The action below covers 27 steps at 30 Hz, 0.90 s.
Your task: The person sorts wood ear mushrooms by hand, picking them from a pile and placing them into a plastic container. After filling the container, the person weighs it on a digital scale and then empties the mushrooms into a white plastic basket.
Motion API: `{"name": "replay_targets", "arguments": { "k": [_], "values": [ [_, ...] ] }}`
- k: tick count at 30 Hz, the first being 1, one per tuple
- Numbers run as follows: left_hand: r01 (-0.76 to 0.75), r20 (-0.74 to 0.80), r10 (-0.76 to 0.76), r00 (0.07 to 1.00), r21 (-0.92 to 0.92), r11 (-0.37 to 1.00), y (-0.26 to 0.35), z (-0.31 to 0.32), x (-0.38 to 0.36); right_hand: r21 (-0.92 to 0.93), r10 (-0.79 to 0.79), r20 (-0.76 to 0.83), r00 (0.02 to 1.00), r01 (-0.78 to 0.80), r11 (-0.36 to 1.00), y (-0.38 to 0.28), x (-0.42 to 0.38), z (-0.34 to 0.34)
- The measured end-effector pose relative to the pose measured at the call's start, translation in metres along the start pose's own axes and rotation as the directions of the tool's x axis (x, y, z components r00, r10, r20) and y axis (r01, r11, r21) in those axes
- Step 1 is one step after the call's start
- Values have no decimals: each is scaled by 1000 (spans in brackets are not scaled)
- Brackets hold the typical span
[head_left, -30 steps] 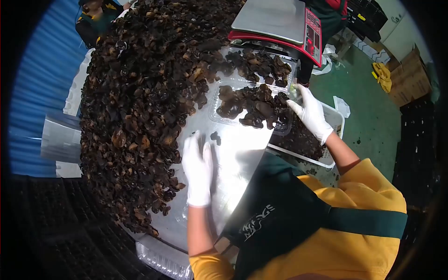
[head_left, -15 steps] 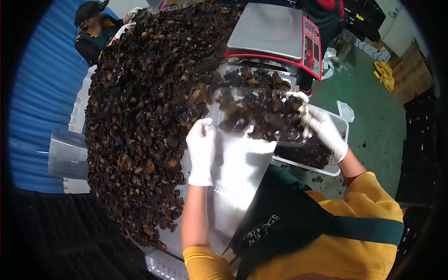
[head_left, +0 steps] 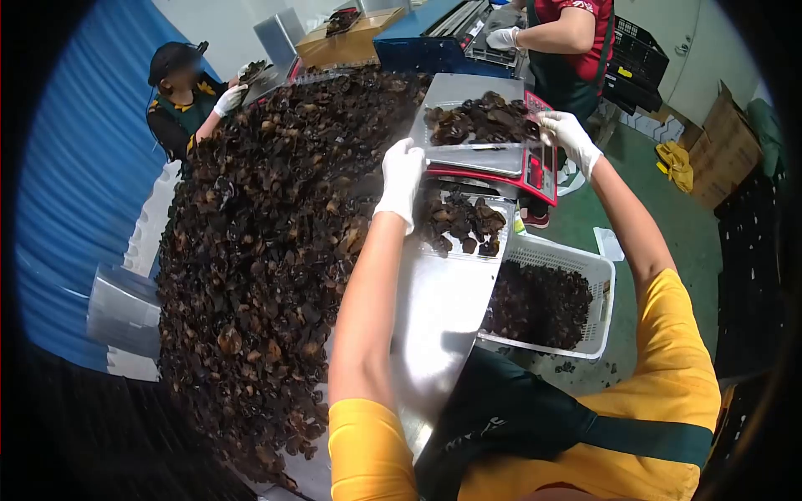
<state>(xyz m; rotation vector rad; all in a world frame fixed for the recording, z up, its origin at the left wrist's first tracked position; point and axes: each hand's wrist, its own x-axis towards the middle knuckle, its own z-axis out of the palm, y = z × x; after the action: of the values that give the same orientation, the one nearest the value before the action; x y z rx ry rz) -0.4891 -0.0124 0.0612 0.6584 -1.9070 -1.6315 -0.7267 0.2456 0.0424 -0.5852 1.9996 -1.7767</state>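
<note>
A clear plastic tray (head_left: 476, 148) with dark, wet mushroom-like pieces (head_left: 484, 119) is at the red and silver scale (head_left: 536, 167), over its plate. My left hand (head_left: 403, 179), in a white glove, grips the tray's left edge. At the opposite edge, my gloved right hand (head_left: 571, 140) pinches the rim with fingers closed. More dark pieces (head_left: 461, 222) lie on the metal table just below the scale. A large heap of the same pieces (head_left: 259, 250) spreads to the left of my arms.
A white basket (head_left: 598, 309) holding dark pieces stands right of the metal table (head_left: 443, 292). One co-worker (head_left: 180, 100) is across the heap, another (head_left: 568, 50) behind the scale. A clear tub (head_left: 124, 309) is at the left, cardboard boxes (head_left: 725, 150) at the right.
Both hands have moved up and away from my body, carrying the tray from above the metal table and basket to the scale. The view has tilted upward, showing more background.
</note>
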Motion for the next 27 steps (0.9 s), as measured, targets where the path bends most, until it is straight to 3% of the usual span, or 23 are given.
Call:
{"name": "replay_targets", "arguments": {
  "k": [2, 3, 6, 8, 9, 11, 12, 13, 14, 15, 16, 17, 18, 19, 20, 21, 22, 24, 26, 27],
  "values": [
    [73, 60, -75, 995, 36, 997, 8, -11, -24, 96, -5, -137, 991, 18, 995, -10, 0, 5],
    [10, 103, -21, 994, 105, 994, 9, -19, -38, 105, 14, -127, 992, 0, 995, -12, 1, 2],
    [-225, 340, 147, 929, 203, 953, 5, -62, -95, 23, -177, -275, 945, 191, 981, -11, -16, 0],
    [-334, 325, 223, 919, 342, 878, 24, -90, -170, 16, -288, -267, 920, 303, 953, -4, -43, 3],
    [-204, 303, 89, 949, 373, 905, 35, -104, -211, 1, -320, -225, 920, 329, 944, -9, -71, 14],
    [-212, 266, 74, 961, 540, 815, 35, -127, -283, -8, -398, -8, 917, 398, 917, 4, -127, 41],
    [-227, 213, 117, 970, 625, 746, 22, -138, -318, 141, -358, 90, 929, 344, 928, 4, -163, 66],
    [-164, 131, 99, 986, 754, 636, 22, -141, -355, 18, -245, 123, 962, 245, 969, 16, -195, 92],
    [-138, 57, 161, 985, 820, 556, 19, -141, -385, -378, -468, 372, 802, 591, 713, 26, -218, 106],
    [-51, -36, 208, 977, 916, 398, 16, -139, -413, -375, -532, 449, 718, 692, 617, 45, -243, 127],
    [-13, -67, 200, 977, 926, 377, -1, -149, -445, -299, -402, 484, 777, 579, 759, 69, -268, 154],
    [22, -87, 167, 982, 934, 355, 8, -146, -460, -364, -290, 654, 699, 627, 689, 51, -291, 172],
    [62, -110, 129, 986, 941, 332, 18, -141, -477, -253, -500, 635, 589, 770, 586, 64, -307, 200],
    [118, -158, 108, 982, 945, 306, 8, -136, -498, -225, -433, 745, 508, 802, 553, 72, -321, 218],
    [177, -209, 90, 974, 944, 277, -3, -133, -516, -113, -570, 679, 462, 833, 541, 78, -333, 242],
    [213, -201, -72, 977, 944, 252, -3, -133, -524, 3, -692, 591, 413, 858, 514, 84, -344, 262],
    [271, -251, -112, 962, 931, 246, -17, -130, -542, 22, -685, 605, 405, 852, 523, 79, -349, 273],
    [200, -214, 62, 975, 964, 173, -27, -127, -545, 128, -776, 618, 125, 958, 256, 67, -352, 283],
    [211, -226, 32, 974, 946, 245, -36, -129, -551, 104, -553, 833, -4, 983, 149, 62, -342, 285],
    [215, -239, 60, 969, 939, 268, -39, -128, -548, 80, -574, 813, 96, 959, 273, 57, -336, 287]
  ]
}}
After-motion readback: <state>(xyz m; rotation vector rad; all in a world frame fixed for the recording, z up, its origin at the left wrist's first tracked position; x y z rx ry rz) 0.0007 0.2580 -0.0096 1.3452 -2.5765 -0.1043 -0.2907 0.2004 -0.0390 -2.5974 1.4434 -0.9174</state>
